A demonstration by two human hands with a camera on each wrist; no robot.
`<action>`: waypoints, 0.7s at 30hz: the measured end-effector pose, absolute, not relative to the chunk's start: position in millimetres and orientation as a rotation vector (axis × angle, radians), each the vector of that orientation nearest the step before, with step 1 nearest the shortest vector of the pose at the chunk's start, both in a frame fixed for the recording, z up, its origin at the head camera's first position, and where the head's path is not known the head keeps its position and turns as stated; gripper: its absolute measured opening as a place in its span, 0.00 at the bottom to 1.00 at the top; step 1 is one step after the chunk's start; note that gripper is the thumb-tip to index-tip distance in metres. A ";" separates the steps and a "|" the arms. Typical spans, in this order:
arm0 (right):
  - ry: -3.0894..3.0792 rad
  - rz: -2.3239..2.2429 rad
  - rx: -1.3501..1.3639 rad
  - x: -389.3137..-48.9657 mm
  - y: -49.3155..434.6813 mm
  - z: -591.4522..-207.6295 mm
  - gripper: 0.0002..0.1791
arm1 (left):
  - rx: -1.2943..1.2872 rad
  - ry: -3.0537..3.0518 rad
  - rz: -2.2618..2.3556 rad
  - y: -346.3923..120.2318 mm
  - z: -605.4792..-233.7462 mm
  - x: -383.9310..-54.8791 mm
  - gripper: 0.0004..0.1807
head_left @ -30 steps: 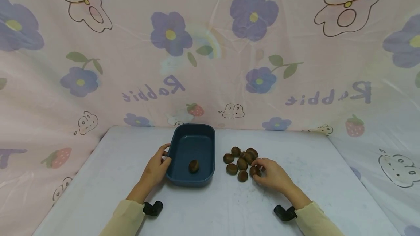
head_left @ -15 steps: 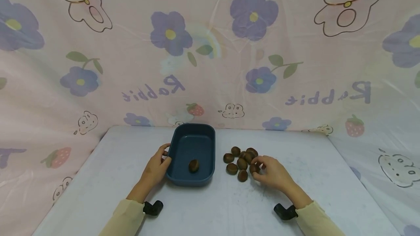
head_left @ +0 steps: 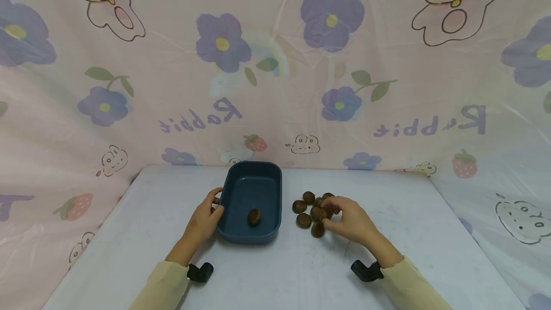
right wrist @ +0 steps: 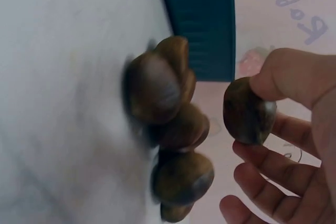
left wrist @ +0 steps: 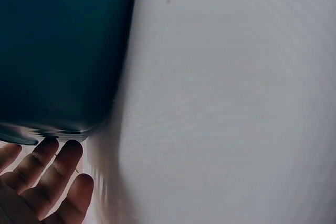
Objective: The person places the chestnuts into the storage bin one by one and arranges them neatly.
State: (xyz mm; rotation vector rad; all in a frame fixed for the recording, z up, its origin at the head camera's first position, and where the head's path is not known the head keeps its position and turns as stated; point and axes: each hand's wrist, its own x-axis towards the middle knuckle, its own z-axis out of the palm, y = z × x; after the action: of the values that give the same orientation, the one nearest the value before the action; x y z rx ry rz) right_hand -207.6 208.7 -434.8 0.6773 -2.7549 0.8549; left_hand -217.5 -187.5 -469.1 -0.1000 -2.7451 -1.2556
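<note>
Currently, one chestnut (right wrist: pixel 247 113) is pinched in the right hand (head_left: pixel 353 221), off the table and just beyond the three o'clock edge of a pile. The right wrist view shows a gap between this chestnut and the pile. The thumb presses on one side and fingertips on the other, the grip only as wide as the chestnut; the outer fingers reach past it, slightly bent and spread. In the head view the hand hides part of the pile.

The pile (head_left: pixel 303 220) is a loose cluster of brown chestnuts, most of them touching or nearly so, with some overlapping toward two o'clock. It lies at three o'clock from the dark blue tray (head_left: pixel 258 239), just beside it. A lone chestnut (head_left: pixel 254 216) rests on the tray's floor, toward six o'clock.

At the tray's nine o'clock side is the left hand (head_left: pixel 204 219), its fingertips against the outer wall, the thumb apart from the fingers; it looks fairly relaxed, and the left wrist view shows the fingers only slightly bent.

Tray and pile both stand on a white table (head_left: pixel 271 279). Pale yellow sleeves (head_left: pixel 157 286) enter from seven and five o'clock, each with a black wrist camera (head_left: pixel 200 272). Toward twelve o'clock hangs a pink backdrop (head_left: pixel 280 94) printed with purple flowers, strawberries, rabbits and mirrored "Rabbit" lettering.
</note>
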 end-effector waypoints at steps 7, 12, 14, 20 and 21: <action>-2.755 0.876 0.682 -211.4 194.6 -426.8 0.17 | -0.098 -2.751 -1.260 -187.4 -466.3 -216.7 0.28; -2.737 0.924 0.709 -213.9 185.4 -423.3 0.17 | -0.107 -2.748 -1.244 -187.1 -466.7 -218.2 0.28; -2.732 0.961 0.723 -214.4 182.1 -422.4 0.17 | -0.108 -2.748 -1.239 -186.9 -466.8 -218.1 0.28; -2.733 1.027 0.729 -215.4 174.9 -420.5 0.17 | -0.101 -2.761 -1.236 -186.8 -466.9 -217.0 0.28; -2.735 1.035 0.728 -215.6 173.9 -420.4 0.17 | -0.100 -2.762 -1.237 -186.9 -467.2 -217.1 0.28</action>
State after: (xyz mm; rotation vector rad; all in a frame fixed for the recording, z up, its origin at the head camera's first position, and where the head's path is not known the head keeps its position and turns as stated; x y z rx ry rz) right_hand -215.6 173.9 -420.4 0.7276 -2.7346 1.0348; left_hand -217.1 -186.9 -467.2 -0.0996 -2.7618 -1.2368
